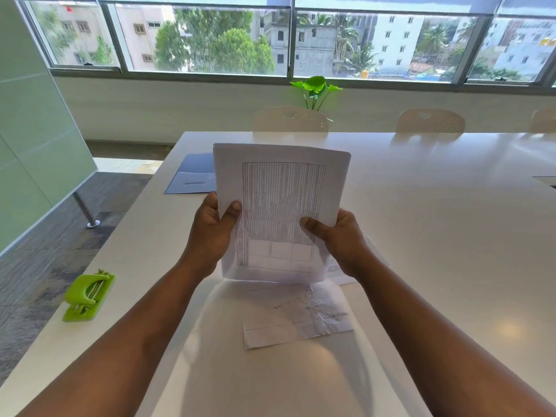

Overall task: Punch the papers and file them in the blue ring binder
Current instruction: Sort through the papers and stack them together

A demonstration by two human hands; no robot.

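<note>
Both hands were clamped on a stack of papers, holding it upright above the desk. The left hand gripped the stack's left edge with the thumb pressed on the front sheet, and the right hand did the same on the right edge, thumb lying across the printed table. The top edges of the sheets were fanned out a bit, so not lined up neatly. The front page was a dense grid of lines, too small to read.

Right under the stack, flat on the desk, lay a crumpled sheet with some handwriting on it, and another sheet peeked out from behind the right hand.

The blue binder was on the desk behind the stack to the left, partly hidden by the papers; couldn't tell if it lay open or shut. The green punch sat near the desk's left edge, well apart from everything else.

Further back were a couple of beige chairs at the far side, a little plant, and a big window looking out at trees and buildings.
</note>
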